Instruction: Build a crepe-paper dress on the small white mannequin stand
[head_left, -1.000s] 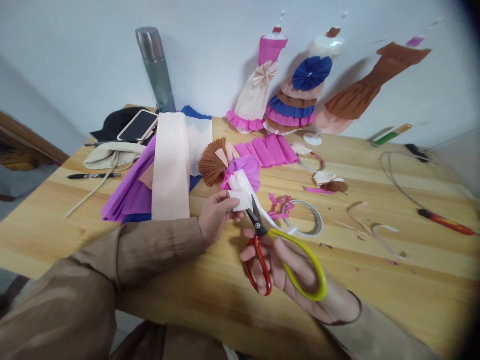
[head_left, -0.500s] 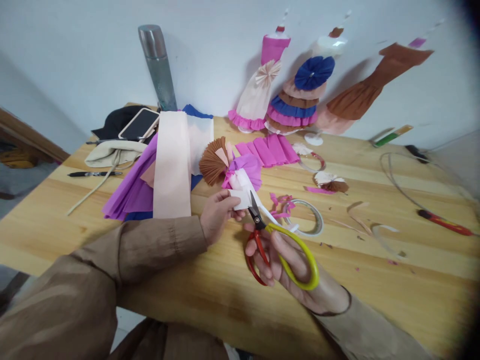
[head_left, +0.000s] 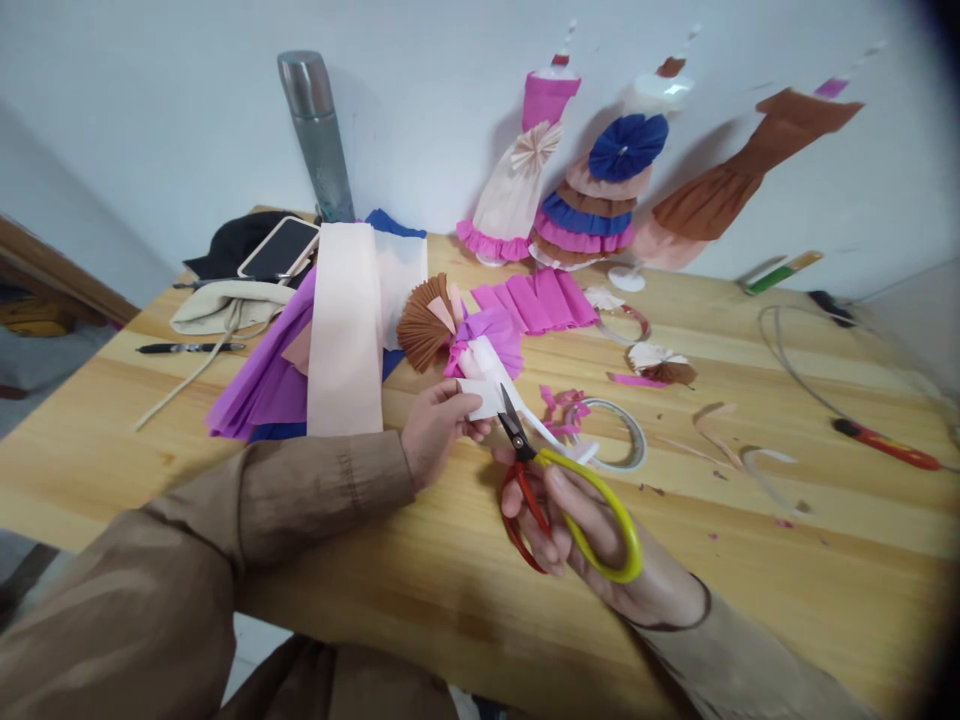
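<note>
Between the thumb and fingers of my left hand (head_left: 442,425) is a small white piece of paper (head_left: 478,398). My right hand (head_left: 592,530) is closed around scissors (head_left: 519,440) with one yellow and one red handle. Their blades are slightly apart, pointing away from me at the right edge of the white piece; I cannot tell whether they touch it. Just behind lies a doll-like figure with a white body (head_left: 491,365), a purple crepe paper skirt (head_left: 491,335) and a brown pleated fan (head_left: 424,325).
Crepe paper sheets (head_left: 343,330) lie left, near a phone (head_left: 281,248), pen (head_left: 187,348) and steel flask (head_left: 315,140). A tape roll (head_left: 637,440), paper scraps (head_left: 712,435) and a red-black tool (head_left: 889,445) lie right. Several paper-dressed figures (head_left: 510,185) stand against the wall.
The scissors and my right hand have shifted slightly right and down. My left hand and the white piece stay almost where they were.
</note>
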